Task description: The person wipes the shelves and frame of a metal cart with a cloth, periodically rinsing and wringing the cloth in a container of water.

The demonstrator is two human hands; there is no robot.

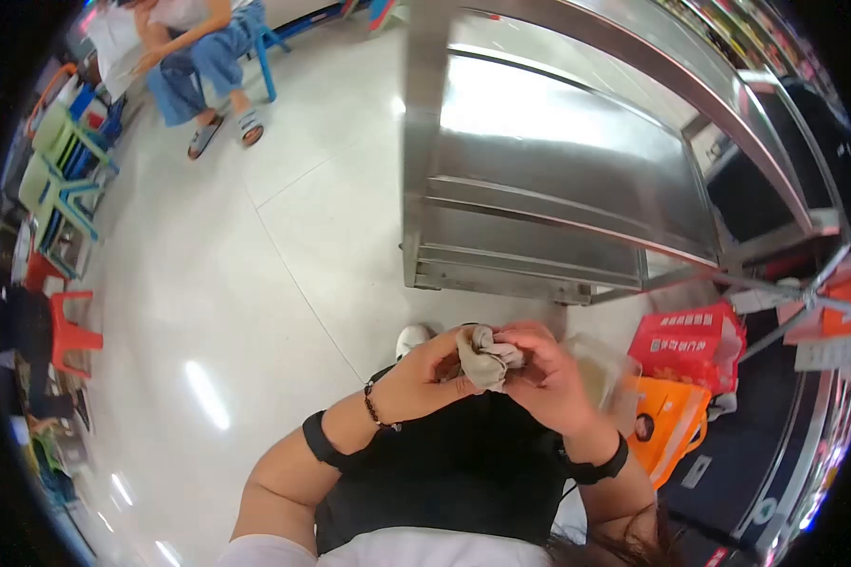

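A small bunched piece of beige-grey cloth (483,369), perhaps a rolled pair of socks, is held between both hands above my dark lap. My left hand (432,376) grips its left side, with the thumb across the front. On the other side, my right hand (550,380) has its fingers curled around the cloth's pale pink-grey folded end. Parts of the fingertips are hidden by the cloth. A translucent plastic container (596,373) stands beyond my right hand.
A steel shelf rack (558,198) stands ahead. At right are a red bag (687,342), an orange bag (667,425) and a dark case (761,435). Green chairs (59,203) and a red stool (74,331) line the left. Another person (194,66) sits at upper left.
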